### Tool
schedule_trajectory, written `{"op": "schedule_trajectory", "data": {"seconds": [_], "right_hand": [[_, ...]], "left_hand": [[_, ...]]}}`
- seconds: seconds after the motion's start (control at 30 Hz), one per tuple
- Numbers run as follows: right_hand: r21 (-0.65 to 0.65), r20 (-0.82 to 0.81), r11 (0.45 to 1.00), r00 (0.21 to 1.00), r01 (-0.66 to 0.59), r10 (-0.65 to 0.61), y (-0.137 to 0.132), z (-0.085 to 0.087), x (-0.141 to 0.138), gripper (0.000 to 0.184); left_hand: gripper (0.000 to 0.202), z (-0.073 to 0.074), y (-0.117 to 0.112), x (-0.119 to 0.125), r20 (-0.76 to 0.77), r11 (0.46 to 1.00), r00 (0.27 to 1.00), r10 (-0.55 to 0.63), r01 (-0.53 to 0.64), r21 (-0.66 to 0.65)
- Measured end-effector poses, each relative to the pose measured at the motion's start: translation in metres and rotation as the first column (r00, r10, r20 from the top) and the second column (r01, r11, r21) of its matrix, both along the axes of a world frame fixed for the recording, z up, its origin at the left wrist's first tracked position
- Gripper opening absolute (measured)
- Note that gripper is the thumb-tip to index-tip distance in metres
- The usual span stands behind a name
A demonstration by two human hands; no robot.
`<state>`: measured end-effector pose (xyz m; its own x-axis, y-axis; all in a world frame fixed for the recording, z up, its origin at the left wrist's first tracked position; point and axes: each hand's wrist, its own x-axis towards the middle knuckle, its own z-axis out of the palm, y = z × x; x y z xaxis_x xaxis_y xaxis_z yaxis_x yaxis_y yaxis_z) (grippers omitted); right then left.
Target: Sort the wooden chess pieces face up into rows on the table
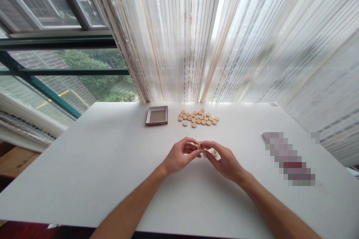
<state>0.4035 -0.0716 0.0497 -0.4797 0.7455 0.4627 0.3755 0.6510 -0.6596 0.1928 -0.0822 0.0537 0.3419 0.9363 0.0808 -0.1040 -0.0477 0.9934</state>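
Bare forearms [131, 205], left hand [179, 156] and right hand [229, 162] both tight on a pale, round, red-marked disc [200, 147]

The red mark [201, 147] on the held disc [199, 149] is too small to read, the second disc [214, 152] is partly hidden behind the right grip [228, 162], the long object [288, 157] on the counter [112, 179] is blurred into blocks, and the view's lower edge cuts off both forearms [140, 201].
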Motion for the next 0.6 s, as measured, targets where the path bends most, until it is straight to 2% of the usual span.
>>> {"op": "schedule_trajectory", "data": {"seconds": [0.3,0.6], "right_hand": [[0.013,-0.057,0.999,0.997,-0.050,0.051,0.0008,0.0039,-0.0022,0.032],[0.004,-0.068,1.000,0.998,-0.005,0.005,0.0006,0.0055,-0.0031,0.025]], "left_hand": [[0.036,-0.0015,0.0003,0.0002,-0.046,0.998,0.999,0.027,-0.024,0.064],[0.037,0.0031,-0.0007,-0.0009,-0.082,0.996,0.996,0.017,-0.010,0.085]]}}
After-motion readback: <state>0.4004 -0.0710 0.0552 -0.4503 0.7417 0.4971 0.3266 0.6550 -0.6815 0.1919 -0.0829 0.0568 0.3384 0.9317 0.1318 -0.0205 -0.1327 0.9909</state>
